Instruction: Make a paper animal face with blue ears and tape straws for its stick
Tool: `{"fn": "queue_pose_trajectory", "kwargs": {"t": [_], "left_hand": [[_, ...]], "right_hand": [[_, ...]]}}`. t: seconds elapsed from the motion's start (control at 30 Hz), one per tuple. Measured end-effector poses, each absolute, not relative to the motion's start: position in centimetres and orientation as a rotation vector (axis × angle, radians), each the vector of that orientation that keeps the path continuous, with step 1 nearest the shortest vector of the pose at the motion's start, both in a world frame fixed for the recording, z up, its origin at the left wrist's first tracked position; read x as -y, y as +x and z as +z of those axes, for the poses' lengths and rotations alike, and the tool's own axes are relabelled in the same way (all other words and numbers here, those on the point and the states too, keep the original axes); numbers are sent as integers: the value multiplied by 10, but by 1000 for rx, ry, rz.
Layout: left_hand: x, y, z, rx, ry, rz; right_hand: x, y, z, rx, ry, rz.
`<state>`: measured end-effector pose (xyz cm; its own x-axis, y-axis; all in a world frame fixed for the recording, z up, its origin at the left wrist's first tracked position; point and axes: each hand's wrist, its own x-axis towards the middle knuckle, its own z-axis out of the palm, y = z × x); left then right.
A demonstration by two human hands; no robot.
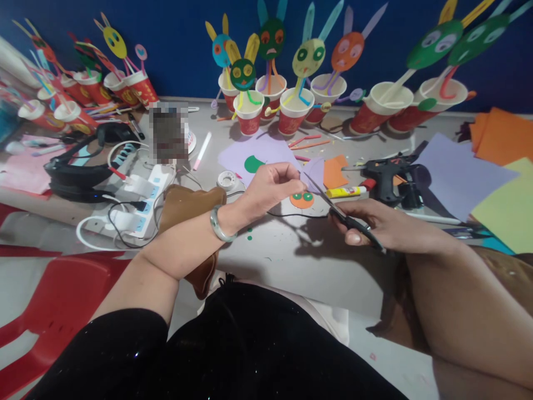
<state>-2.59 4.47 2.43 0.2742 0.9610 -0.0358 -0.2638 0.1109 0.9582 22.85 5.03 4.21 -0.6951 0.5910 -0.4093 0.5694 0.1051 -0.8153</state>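
My right hand (375, 222) grips black-handled scissors (321, 194), their blades pointing up and left. Just left of the blade tips, my left hand (266, 191) is closed in a pinch; whatever its fingertips hold is too small to make out. A jade-coloured bangle (220, 225) circles the left wrist. Below the fingertips lies an orange paper disc (301, 201) with two green-and-white eyes. Behind the left hand, a green paper piece (253, 163) rests on a purple sheet (233, 149). A yellow glue stick (345, 192) lies beyond the scissors.
Paper cups (289, 114) with paper-faced figures line the blue wall. At right are a black glue gun (387, 178), a purple sheet (462, 172) and orange paper (506, 139). A power strip (156, 191) with cables and a brown pouch (189, 203) lie left; a red chair (70, 300) stands below.
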Motion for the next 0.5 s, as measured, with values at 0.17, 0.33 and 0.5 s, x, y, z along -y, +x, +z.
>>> {"fn": "queue_pose_trajectory", "kwargs": {"t": [0.17, 0.33, 0.5], "left_hand": [[-46, -27, 23, -863, 1090, 1058], [-47, -28, 22, -860, 1096, 1045], [-46, -27, 20, -855, 1072, 1057]], "right_hand": [[-52, 230, 41, 2310, -1234, 1725], [-51, 230, 42, 2303, -1250, 1736], [-51, 232, 41, 2289, -1230, 1713]]}}
